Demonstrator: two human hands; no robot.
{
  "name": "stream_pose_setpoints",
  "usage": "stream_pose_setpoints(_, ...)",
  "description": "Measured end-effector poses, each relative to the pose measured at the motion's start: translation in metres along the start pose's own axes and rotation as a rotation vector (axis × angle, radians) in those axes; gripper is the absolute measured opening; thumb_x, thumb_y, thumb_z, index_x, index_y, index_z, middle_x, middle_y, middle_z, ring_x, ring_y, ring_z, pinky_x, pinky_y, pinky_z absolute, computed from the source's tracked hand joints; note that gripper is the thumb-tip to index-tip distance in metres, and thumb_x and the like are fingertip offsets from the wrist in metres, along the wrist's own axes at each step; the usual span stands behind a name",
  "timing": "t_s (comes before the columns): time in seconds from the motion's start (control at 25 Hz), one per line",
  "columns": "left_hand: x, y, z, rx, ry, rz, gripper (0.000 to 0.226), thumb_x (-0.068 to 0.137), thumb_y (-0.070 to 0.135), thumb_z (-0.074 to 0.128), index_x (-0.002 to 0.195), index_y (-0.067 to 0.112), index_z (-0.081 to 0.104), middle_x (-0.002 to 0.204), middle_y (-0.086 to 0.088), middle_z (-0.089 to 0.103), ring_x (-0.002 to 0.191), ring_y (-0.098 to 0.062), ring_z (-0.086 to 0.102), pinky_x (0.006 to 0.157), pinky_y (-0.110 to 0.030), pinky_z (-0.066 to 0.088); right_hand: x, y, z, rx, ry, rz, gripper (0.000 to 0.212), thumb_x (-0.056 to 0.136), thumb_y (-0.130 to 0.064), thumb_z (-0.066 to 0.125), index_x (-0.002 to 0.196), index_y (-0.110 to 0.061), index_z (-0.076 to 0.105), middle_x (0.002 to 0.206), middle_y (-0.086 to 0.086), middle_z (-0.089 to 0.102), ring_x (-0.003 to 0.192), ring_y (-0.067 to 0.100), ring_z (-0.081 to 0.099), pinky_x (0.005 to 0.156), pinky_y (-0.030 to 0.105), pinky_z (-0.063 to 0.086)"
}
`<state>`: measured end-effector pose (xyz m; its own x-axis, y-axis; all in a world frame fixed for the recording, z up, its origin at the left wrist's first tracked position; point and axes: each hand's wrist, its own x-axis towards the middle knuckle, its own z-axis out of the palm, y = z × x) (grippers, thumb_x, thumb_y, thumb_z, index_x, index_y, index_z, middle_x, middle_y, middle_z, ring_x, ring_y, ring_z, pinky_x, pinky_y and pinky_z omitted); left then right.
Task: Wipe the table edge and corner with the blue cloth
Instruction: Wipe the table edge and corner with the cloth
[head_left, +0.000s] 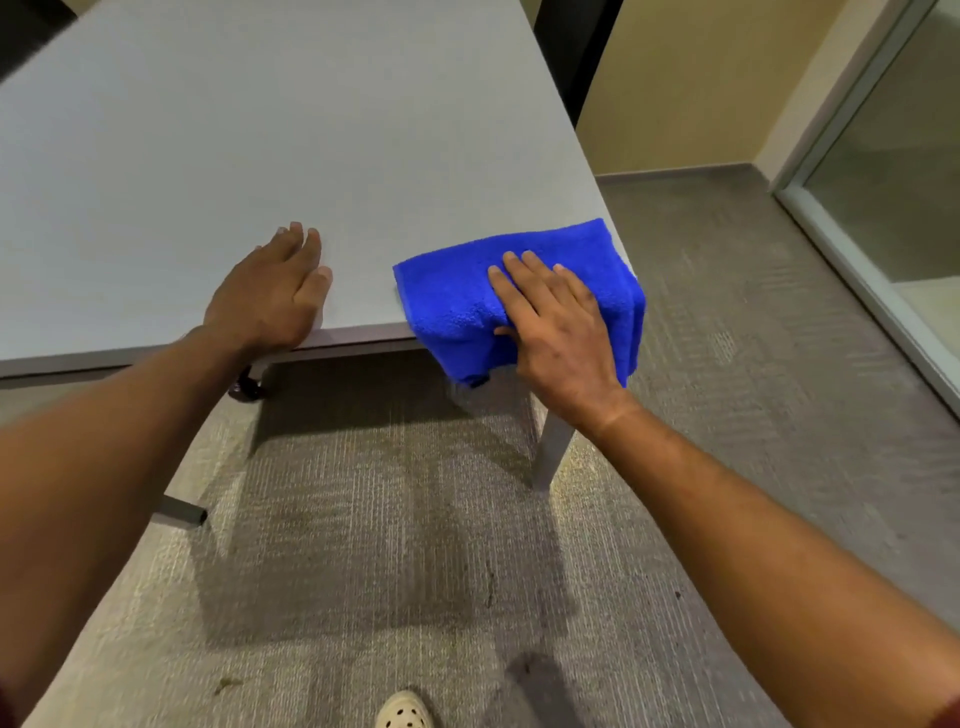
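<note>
A bright blue cloth (457, 301) is draped over the near right corner of the grey table (260, 130), hanging down past the front edge and the right side. My right hand (556, 322) presses flat on the cloth, fingers spread on top and thumb hooked over the front edge. My left hand (275, 291) lies flat on the bare tabletop by the front edge, to the left of the cloth, holding nothing.
A grey table leg (553, 447) stands under the corner, and a dark caster (248, 387) shows under the edge. Grey carpet (727, 364) covers the floor. A glass partition (883, 182) runs along the right. My shoe (405, 711) is at the bottom.
</note>
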<state>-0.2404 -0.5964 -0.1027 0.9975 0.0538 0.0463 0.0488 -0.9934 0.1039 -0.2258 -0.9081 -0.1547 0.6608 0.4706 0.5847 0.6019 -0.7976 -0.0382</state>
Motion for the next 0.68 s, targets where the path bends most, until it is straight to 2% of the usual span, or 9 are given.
stream_pose_setpoints(0.12, -0.001, 0.002, -0.001, -0.017, 0.004, -0.004, 0.060, 0.101, 0.040, 0.018, 0.153, 0.010, 0.018, 0.162, -0.013, 0.014, 0.149, -0.027, 0.015, 0.118, -0.045, 0.018, -0.015, 0.041, -0.011, 0.004, 0.007, 0.055, 0.052, 0.087, -0.009, 0.052, 0.140, -0.011, 0.050, 0.148, 0.009, 0.049, 0.141, 0.028, 0.039, 0.117, 0.041, 0.020)
stream_pose_setpoints(0.2, -0.002, 0.005, -0.001, -0.035, 0.005, -0.014, 0.057, 0.103, 0.036, 0.022, 0.154, 0.009, 0.018, 0.162, -0.013, 0.012, 0.150, -0.024, 0.011, 0.119, -0.040, 0.013, -0.025, 0.065, -0.019, 0.143, 0.005, 0.141, 0.060, 0.082, -0.001, 0.053, 0.141, -0.010, 0.050, 0.150, 0.011, 0.045, 0.142, 0.029, 0.037, 0.118, 0.041, 0.025)
stream_pose_setpoints(0.32, -0.004, 0.007, -0.002, -0.032, 0.015, -0.023, 0.056, 0.104, 0.035, 0.023, 0.154, 0.010, 0.018, 0.162, -0.013, 0.012, 0.150, -0.023, 0.009, 0.119, -0.039, 0.011, -0.031, 0.072, -0.029, 0.548, 0.013, 0.368, 0.066, 0.077, 0.009, 0.043, 0.140, -0.008, 0.051, 0.153, 0.007, 0.039, 0.140, 0.015, 0.037, 0.115, 0.017, 0.027)
stream_pose_setpoints(0.4, -0.003, 0.007, -0.003, -0.033, 0.009, -0.021, 0.056, 0.104, 0.034, 0.023, 0.154, 0.010, 0.018, 0.162, -0.013, 0.012, 0.150, -0.024, 0.009, 0.119, -0.040, 0.011, -0.030, 0.068, -0.031, 0.759, 0.021, 0.493, 0.064, 0.080, 0.015, 0.041, 0.140, -0.008, 0.050, 0.149, -0.001, 0.039, 0.139, 0.005, 0.034, 0.111, 0.008, 0.024)
stream_pose_setpoints(0.48, -0.002, 0.007, -0.001, -0.030, 0.014, -0.020, 0.057, 0.103, 0.035, 0.023, 0.154, 0.009, 0.018, 0.162, -0.013, 0.012, 0.150, -0.024, 0.009, 0.119, -0.040, 0.011, -0.030, 0.068, -0.029, 0.936, 0.040, 0.584, 0.057, 0.087, 0.015, 0.043, 0.141, -0.006, 0.048, 0.147, -0.004, 0.040, 0.139, 0.004, 0.034, 0.113, 0.011, 0.023)
stream_pose_setpoints(0.56, -0.001, 0.006, -0.001, -0.036, 0.007, -0.014, 0.058, 0.103, 0.035, 0.022, 0.154, 0.009, 0.019, 0.162, -0.013, 0.012, 0.150, -0.024, 0.009, 0.119, -0.040, 0.011, -0.031, 0.070, -0.028, 1.070, 0.063, 0.676, 0.049, 0.091, 0.012, 0.043, 0.137, -0.003, 0.052, 0.141, 0.001, 0.052, 0.134, 0.012, 0.046, 0.114, 0.023, 0.033)
stream_pose_setpoints(0.64, -0.003, 0.004, -0.001, -0.029, 0.010, -0.016, 0.057, 0.103, 0.035, 0.022, 0.154, 0.010, 0.019, 0.162, -0.013, 0.012, 0.150, -0.024, 0.009, 0.119, -0.040, 0.011, -0.035, 0.072, -0.026, 1.142, 0.109, 0.776, 0.041, 0.092, 0.010, 0.044, 0.125, -0.006, 0.062, 0.115, -0.003, 0.071, 0.113, 0.012, 0.062, 0.100, 0.028, 0.048)
stream_pose_setpoints(0.68, -0.003, 0.004, 0.000, -0.025, 0.020, -0.014, 0.057, 0.103, 0.035, 0.022, 0.154, 0.010, 0.019, 0.162, -0.013, 0.012, 0.150, -0.024, 0.010, 0.119, -0.040, 0.012, -0.037, 0.071, -0.026, 1.161, 0.127, 0.818, 0.041, 0.092, 0.011, 0.045, 0.121, -0.010, 0.064, 0.104, -0.008, 0.073, 0.104, 0.010, 0.066, 0.094, 0.028, 0.052)
